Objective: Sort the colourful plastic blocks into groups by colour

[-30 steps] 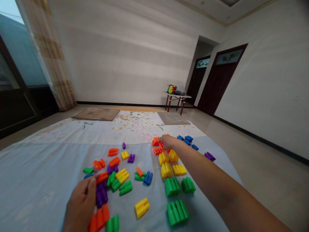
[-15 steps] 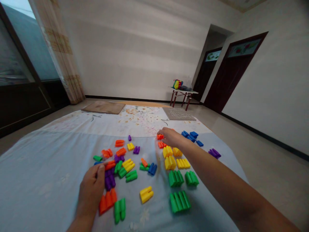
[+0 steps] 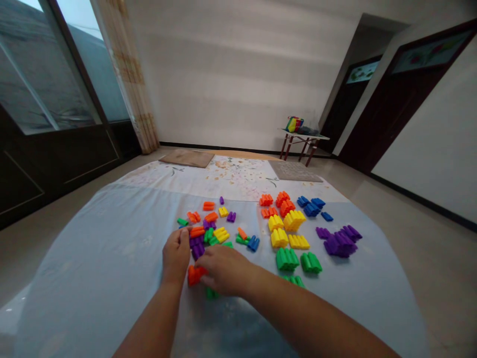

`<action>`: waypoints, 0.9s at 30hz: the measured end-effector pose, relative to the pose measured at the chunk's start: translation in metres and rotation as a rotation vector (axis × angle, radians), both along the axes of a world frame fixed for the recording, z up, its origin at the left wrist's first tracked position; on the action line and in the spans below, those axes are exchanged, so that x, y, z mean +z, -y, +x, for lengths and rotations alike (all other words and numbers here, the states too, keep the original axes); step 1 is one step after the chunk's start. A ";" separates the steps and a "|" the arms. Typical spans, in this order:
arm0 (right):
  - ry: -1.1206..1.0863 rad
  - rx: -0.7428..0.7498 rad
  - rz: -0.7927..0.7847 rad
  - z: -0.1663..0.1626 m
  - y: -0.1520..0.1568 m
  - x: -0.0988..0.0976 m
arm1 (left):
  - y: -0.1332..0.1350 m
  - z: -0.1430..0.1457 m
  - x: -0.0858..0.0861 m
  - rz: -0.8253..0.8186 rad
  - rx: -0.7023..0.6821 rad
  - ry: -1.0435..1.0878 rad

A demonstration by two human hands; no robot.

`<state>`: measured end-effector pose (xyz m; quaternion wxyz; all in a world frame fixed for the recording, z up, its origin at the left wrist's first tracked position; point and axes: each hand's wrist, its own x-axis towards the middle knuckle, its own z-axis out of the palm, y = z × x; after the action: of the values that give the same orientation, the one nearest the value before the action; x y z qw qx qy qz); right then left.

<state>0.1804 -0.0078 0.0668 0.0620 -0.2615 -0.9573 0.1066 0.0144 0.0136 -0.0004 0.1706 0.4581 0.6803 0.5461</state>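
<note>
My left hand (image 3: 177, 256) lies palm down on the pale sheet (image 3: 93, 248), fingertips on purple blocks (image 3: 197, 247) at the edge of a loose mixed pile (image 3: 214, 228). My right hand (image 3: 223, 268) is beside it, fingers curled on an orange block (image 3: 195, 274); a green block (image 3: 212, 293) peeks out beneath the palm. To the right stand colour groups: orange (image 3: 276, 204), yellow (image 3: 286, 228), green (image 3: 294, 261), blue (image 3: 311, 206) and purple (image 3: 339, 241).
The sheet covers the floor of a large room. Two mats (image 3: 188, 158) (image 3: 294, 170) lie at its far end. A small table (image 3: 300, 141) carrying a colourful bag (image 3: 294, 123) stands by dark doors (image 3: 391, 114). Glass panels and a curtain (image 3: 130, 74) are at left.
My right hand pulled back from the far orange group to the near orange block beside my left hand. The view swung right and down, bringing the purple group into sight.
</note>
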 end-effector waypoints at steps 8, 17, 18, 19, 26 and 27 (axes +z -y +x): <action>0.071 -0.017 0.077 -0.010 0.005 -0.013 | 0.002 -0.002 0.002 -0.014 0.001 0.013; 0.117 -0.087 0.025 -0.016 0.002 -0.015 | 0.001 -0.003 0.006 -0.016 -0.001 0.006; 0.114 -0.075 0.004 -0.016 0.001 -0.014 | 0.001 -0.003 0.006 -0.018 0.003 0.004; 0.100 -0.058 -0.018 -0.014 -0.001 -0.012 | 0.001 -0.003 0.006 -0.022 0.006 -0.001; -0.180 -0.210 -0.099 0.053 -0.053 0.029 | 0.000 -0.005 0.004 -0.080 0.032 -0.035; -0.177 -0.267 -0.108 0.068 -0.067 0.033 | 0.001 -0.005 0.005 -0.089 0.040 -0.030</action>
<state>0.2487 0.0594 0.0999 0.1456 -0.3787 -0.8978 0.1712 0.0095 0.0131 0.0045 0.1697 0.4445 0.7154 0.5118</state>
